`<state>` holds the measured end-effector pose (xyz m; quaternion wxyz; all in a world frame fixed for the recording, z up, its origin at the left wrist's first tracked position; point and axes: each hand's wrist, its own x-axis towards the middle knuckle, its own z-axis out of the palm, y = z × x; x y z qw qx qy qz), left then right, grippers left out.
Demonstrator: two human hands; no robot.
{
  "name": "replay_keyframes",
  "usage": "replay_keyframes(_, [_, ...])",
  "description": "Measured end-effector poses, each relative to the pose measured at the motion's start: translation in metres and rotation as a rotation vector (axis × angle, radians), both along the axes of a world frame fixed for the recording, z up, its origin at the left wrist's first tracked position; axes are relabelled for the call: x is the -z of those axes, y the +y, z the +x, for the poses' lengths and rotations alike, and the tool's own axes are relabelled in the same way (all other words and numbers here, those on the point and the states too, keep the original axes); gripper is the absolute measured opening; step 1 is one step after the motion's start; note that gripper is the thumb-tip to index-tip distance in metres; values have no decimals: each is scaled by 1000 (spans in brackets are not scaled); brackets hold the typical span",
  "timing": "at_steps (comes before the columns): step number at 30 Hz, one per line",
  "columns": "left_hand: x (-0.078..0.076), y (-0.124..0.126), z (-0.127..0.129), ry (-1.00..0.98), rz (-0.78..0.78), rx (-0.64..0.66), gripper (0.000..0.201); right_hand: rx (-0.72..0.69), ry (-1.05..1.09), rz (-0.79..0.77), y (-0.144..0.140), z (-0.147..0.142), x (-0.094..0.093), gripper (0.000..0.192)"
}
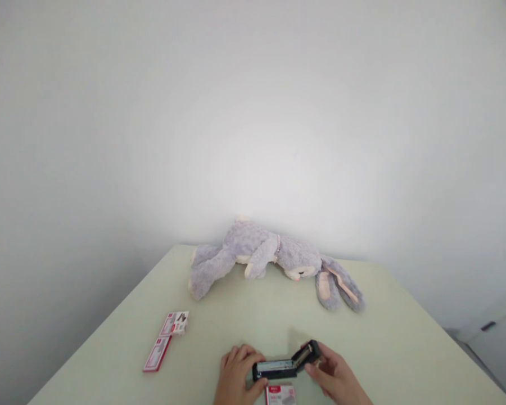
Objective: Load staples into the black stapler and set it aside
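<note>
Left fingers (250,358) and right fingers (316,373) are pinching the stapler (275,367) by its ends, sound holds; it's probably handling stiff, light.

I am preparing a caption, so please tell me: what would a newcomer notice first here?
Probably the lilac plush rabbit, lying along the far side of the table. Next, the black stapler, held open between the left hand and the right hand, near the front. Red-and-white boxes lie toward the left.

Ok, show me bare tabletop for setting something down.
Bare tabletop lies between the plush rabbit and the black stapler, and right of the right hand. Crowded: the near middle, around the left hand, stapler and nearest box.
</note>
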<state>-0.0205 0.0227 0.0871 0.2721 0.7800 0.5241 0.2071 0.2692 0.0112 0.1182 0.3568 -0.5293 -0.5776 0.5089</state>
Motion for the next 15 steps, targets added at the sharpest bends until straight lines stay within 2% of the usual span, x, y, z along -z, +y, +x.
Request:
replay_keyframes(3, [1, 0, 2, 20, -4, 1, 42, -122, -230, 160, 15, -29, -24, 22])
replay_keyframes(6, [2, 1, 1, 40, -8, -27, 43, -169, -425, 221, 20, -55, -31, 20])
replay_keyframes(11, [6, 0, -1, 64, -34, -64, 50, -103, -472, 274, 22, -62, -16, 27])
replay_keyframes(13, [11, -6, 11, 63, -22, -72, 48, -24, -474, 258, 25, -56, -5, 24])
replay_keyframes(15, [16, -14, 31, 46, -37, 38, 34, 38, -464, 214, 29, -49, 6, 21])
